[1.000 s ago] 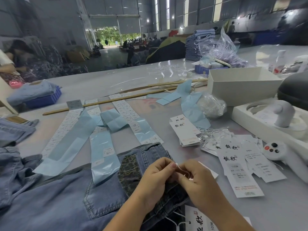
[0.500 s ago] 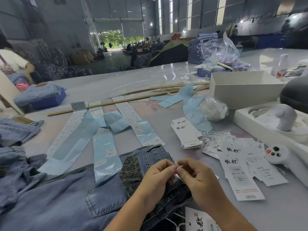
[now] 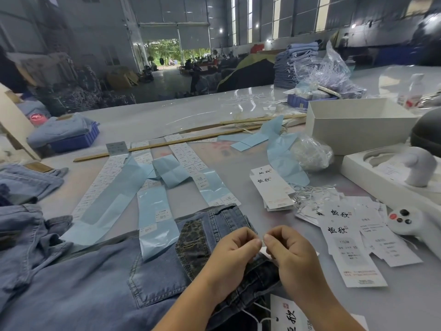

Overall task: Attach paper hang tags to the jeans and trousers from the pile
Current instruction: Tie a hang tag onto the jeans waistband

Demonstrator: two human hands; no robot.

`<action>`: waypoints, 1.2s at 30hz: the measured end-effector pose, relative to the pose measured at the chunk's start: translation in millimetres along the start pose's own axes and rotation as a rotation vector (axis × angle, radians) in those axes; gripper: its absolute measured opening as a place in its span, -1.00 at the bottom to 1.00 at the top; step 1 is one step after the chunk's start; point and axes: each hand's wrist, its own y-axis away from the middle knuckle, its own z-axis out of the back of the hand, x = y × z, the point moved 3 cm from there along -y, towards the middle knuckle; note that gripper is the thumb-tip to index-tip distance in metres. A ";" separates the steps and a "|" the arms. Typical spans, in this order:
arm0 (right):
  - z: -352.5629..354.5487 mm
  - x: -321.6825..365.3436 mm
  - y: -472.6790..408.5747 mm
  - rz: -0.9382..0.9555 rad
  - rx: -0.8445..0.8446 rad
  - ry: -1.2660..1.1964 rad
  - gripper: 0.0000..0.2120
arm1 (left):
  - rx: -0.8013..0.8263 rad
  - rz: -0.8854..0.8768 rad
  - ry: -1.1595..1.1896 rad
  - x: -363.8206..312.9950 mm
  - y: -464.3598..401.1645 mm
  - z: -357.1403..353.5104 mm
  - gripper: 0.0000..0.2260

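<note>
Blue jeans (image 3: 102, 283) lie flat at the table's near edge, waistband toward the middle, a leopard-print patch (image 3: 191, 244) by the back pocket. Over the waistband my left hand (image 3: 229, 261) and my right hand (image 3: 293, 261) meet fingertip to fingertip, both curled, pinching the ends of a thin white tag string that barely shows between them. A white hang tag (image 3: 291, 316) with black characters lies under my right forearm at the bottom edge, its loop on the denim. Loose hang tags (image 3: 348, 244) and a neat stack of tags (image 3: 269, 187) lie to the right.
Pale blue sticker-backing strips (image 3: 157, 218) and label sheets lie beyond the jeans. More denim (image 3: 26, 182) is heaped at left. A white controller (image 3: 410, 223), a white moulded tray (image 3: 372, 177), an open white box (image 3: 358, 125) and two wooden sticks (image 3: 167, 144) stand further back.
My hands have drawn slightly apart and risen a little above the waistband, fingertips still meeting on the string. The camera tilted down a bit.
</note>
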 end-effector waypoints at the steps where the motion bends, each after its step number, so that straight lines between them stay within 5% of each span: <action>1: 0.6 -2.6 -0.6 -0.021 -0.047 0.001 -0.78 | -0.004 -0.002 -0.020 0.4 0.2 0.3 -0.90; 6: 23.5 -11.7 -16.8 -0.182 -0.215 -0.138 -0.77 | -0.031 0.029 -0.021 5.5 1.6 3.7 -0.90; 13: 11.4 -12.9 -0.7 -0.163 0.252 -0.085 -0.95 | -0.095 0.026 0.138 9.1 -1.4 8.0 -0.86; 16: 13.0 -13.2 6.7 -0.135 0.345 0.058 -0.78 | -0.124 0.018 0.211 12.0 -3.6 8.7 -0.91; 19: 17.2 -8.6 5.4 0.025 0.207 0.280 -0.86 | -0.151 0.008 0.242 13.9 -5.0 9.2 -0.97; 25: 34.8 5.2 3.0 0.143 -0.174 0.258 -0.70 | -0.135 0.038 0.160 14.3 -3.8 6.5 -0.94; 32: 57.5 37.6 -4.2 0.237 -0.195 0.076 -0.76 | 0.076 -0.144 -0.621 -9.2 -5.7 -29.3 -0.50; 36: 77.4 41.4 -13.6 0.218 -0.231 0.058 -0.79 | 0.038 -0.182 -0.626 -21.2 -20.6 -49.3 -0.81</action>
